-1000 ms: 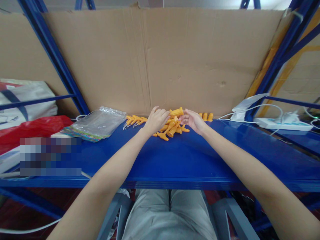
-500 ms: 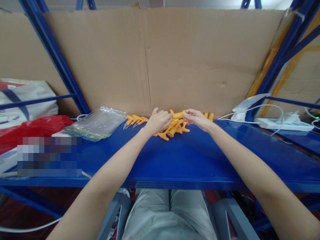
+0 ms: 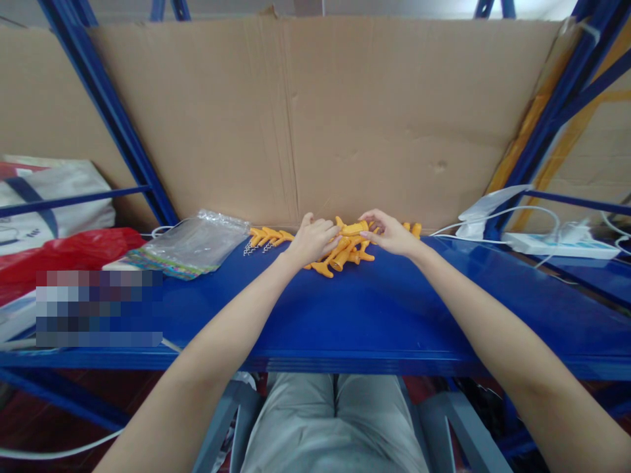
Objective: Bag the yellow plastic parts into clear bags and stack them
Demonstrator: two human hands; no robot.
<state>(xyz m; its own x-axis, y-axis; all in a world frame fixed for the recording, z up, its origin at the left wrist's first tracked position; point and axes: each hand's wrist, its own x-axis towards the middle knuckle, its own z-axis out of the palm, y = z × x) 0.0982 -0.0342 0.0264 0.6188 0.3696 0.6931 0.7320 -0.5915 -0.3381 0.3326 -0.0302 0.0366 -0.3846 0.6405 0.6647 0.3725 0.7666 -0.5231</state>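
Note:
My left hand (image 3: 316,238) is curled round the left end of an orange plastic sleeve (image 3: 353,229), held just above a pile of similar orange parts. Its fingertips are partly hidden behind the sleeve. At the sleeve's right end is my right hand (image 3: 389,233), thumb and fingers apart around that end; whether the thumb touches it I cannot tell. Beneath both hands, orange T-shaped handles (image 3: 323,269) and hollow sleeves (image 3: 340,261) lie heaped on the blue shelf (image 3: 355,315).
Left of the pile lie several orange-handled corkscrews (image 3: 254,242) with metal spirals. A clear zip bag (image 3: 197,240) and a red plastic bag (image 3: 83,253) are farther left. Orange sleeves (image 3: 417,230) stand by the cardboard panel (image 3: 369,131). A white power strip (image 3: 557,244) sits at right.
My right hand has loosened from the sleeve's right end, its fingers now spread wider. My left hand stays nearly in place with the sleeve.

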